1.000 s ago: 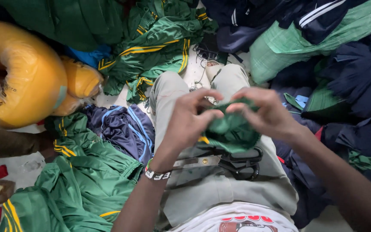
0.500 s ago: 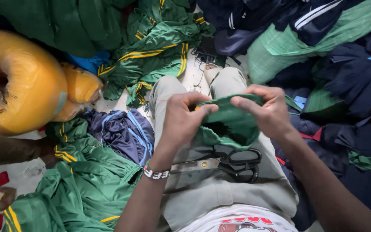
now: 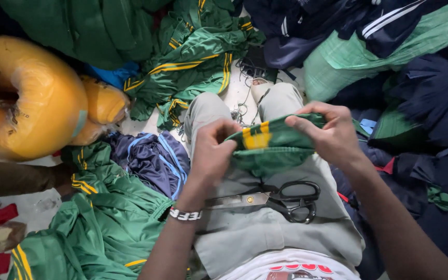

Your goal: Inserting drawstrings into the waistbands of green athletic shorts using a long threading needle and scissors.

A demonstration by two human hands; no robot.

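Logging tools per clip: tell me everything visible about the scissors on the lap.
The scissors are large, with black loop handles and long pale metal blades joined by a brass-coloured screw. They lie flat and shut across the person's grey trousers, handles toward the person's right, blade tips toward the left wrist, partly hidden behind it. Neither hand touches them; both hold a green cloth just above.

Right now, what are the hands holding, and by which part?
Both hands, left hand and right hand, pinch the folded green fabric piece with yellow stripes along its top edge.
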